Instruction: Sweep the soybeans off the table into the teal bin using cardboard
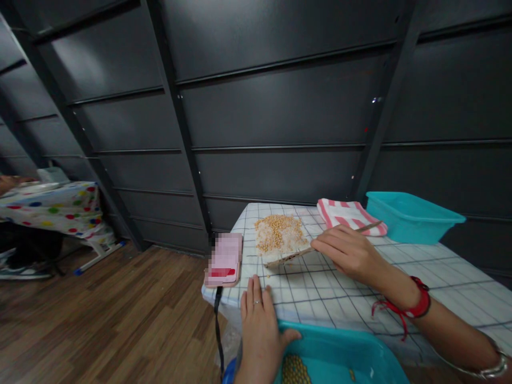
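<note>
My right grip [352,253] pinches a thin brown strip [290,259]; yellow beans and rice [280,234] lie just beyond its left end, near the worktop's [420,269] far-left corner; my left grip [261,322], unclenched, lies by the near edge.

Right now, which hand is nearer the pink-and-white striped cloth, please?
The right hand is, just in front of the cloth; the left hand is farther off, to its front left.
</note>
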`<state>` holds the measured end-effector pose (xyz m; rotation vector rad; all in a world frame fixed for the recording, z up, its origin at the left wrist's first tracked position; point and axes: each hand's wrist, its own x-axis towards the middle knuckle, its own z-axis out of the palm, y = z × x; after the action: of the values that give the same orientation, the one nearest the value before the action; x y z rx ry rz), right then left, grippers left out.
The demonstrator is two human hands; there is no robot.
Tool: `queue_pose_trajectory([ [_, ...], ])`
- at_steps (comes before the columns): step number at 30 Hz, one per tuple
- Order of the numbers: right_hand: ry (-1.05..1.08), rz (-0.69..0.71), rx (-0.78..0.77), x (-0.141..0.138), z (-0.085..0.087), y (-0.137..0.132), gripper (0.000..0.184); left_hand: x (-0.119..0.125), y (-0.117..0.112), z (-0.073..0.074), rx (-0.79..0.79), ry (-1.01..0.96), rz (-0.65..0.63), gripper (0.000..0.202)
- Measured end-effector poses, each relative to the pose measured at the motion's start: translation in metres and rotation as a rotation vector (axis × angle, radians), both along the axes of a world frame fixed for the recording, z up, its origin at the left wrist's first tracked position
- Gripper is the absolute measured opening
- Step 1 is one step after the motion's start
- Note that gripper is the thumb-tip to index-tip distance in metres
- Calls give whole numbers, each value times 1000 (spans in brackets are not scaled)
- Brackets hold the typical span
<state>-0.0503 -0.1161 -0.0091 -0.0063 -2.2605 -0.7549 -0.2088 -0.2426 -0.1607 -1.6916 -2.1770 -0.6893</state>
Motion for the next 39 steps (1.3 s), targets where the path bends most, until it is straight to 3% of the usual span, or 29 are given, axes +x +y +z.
queue_pose_trajectory([
  [11, -17, -9, -49, 0, -7, -1, 28, -1, -2, 8, -97, -39, 7, 81],
  [22, -23, 64, -87, 8, -9, -13, 22, -1, -2, 10, -72, -11, 0, 90],
  [31, -16, 32, -89, 5, -1, -15, 22, 0, -1, 11, -44, 10, 12, 92],
  [39, -11, 32, -108, 8, -7, -11, 23, -2, -2, 11, -68, -12, 0, 92],
])
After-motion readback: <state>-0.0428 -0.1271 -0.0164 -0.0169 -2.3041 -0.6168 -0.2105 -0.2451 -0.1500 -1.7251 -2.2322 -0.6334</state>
